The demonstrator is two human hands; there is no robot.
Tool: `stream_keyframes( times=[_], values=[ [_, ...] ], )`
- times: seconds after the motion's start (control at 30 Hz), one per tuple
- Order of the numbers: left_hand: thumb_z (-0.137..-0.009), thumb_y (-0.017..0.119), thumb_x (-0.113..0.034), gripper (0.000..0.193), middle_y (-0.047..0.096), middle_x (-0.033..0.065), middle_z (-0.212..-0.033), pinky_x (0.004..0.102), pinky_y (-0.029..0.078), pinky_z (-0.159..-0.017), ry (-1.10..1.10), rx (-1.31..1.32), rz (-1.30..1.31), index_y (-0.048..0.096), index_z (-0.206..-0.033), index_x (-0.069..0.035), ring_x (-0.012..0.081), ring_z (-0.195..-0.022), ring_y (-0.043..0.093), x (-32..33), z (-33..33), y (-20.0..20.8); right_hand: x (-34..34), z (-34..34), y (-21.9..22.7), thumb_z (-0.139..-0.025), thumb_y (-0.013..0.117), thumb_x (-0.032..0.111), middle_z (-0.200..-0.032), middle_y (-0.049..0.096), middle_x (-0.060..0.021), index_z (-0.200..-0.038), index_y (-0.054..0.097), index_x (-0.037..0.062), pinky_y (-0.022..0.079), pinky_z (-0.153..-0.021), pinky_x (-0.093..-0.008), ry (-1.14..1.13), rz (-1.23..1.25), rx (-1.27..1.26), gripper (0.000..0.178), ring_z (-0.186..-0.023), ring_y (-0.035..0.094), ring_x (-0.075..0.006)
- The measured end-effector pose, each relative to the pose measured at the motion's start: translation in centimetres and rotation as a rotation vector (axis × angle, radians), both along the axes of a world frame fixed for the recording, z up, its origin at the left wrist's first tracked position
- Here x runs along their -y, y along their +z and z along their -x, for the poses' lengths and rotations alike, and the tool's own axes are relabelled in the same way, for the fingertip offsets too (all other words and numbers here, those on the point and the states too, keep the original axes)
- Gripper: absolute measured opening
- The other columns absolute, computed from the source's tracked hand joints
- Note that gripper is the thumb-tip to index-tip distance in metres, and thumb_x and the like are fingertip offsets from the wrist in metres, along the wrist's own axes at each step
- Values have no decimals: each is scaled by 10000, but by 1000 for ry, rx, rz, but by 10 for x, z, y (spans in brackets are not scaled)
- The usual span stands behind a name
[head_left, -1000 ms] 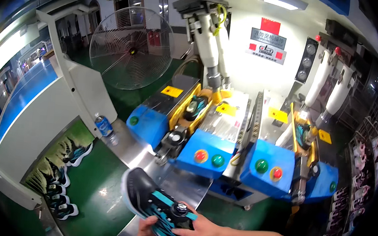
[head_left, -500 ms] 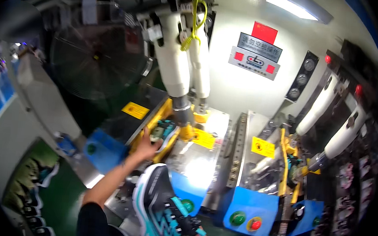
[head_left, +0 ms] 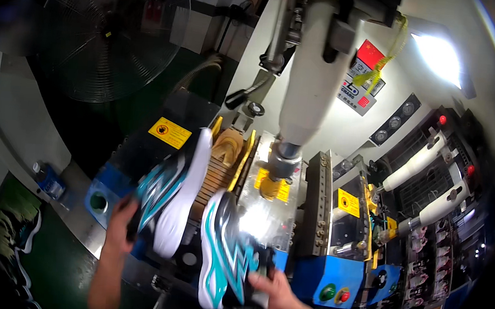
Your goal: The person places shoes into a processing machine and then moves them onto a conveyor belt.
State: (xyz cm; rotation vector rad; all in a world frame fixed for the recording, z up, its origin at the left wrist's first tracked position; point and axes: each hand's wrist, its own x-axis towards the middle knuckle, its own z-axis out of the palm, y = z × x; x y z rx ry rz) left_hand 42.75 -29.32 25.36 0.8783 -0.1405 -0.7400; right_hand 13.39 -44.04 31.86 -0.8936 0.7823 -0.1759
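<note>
My left hand (head_left: 118, 226) is closed round the dark heel end of a sneaker (head_left: 181, 204), which has a white sole and a teal, grey and black upper. That shoe is tilted on its side, sole facing right, beside the brown ribbed bed (head_left: 210, 186) of the left press station. In my right hand (head_left: 277, 291) is a second sneaker (head_left: 223, 254) of matching look, held near its opening, toe pointing away from me. It hangs in front of the bed's right side. A thick white press arm (head_left: 312, 72) with a yellow tip (head_left: 269, 187) stands over the metal plate to the right.
Yellow side plates (head_left: 241, 163) flank the bed. Blue control boxes (head_left: 329, 277) with green and red buttons stand in front. Another press station (head_left: 379, 223) is at right. A large fan (head_left: 109, 33) stands far left, a plastic bottle (head_left: 49, 179) below it. Shoes (head_left: 22, 241) lie lower left.
My left hand has lifted its sneaker out of the left press station and brought it left and nearer. The station's bed now shows. My right hand's sneaker remains held. The view has shifted.
</note>
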Motion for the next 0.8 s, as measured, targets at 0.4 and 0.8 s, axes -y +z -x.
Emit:
stream_keyframes(
  times=[0.4,0.8],
  values=[
    [-719,685,-91,437,596,249,-1079,403,487,-817,520,852,-1436,572,-1107,77,337,-951,605,-240,171,-26,113,-267,-135,-740,614,194,-1069,496,-305,-1148,349,-125,422,-901,-420,-232,1460,-571,582,-1038,512,-393],
    [-901,471,-87,374,528,233,-1197,420,442,-910,701,106,-476,483,-1203,134,323,-1062,529,-199,194,-74,133,-237,-75,-771,637,453,-1216,404,-402,-1244,266,-174,421,-929,-420,117,1196,-484,869,-1127,486,-438]
  ],
)
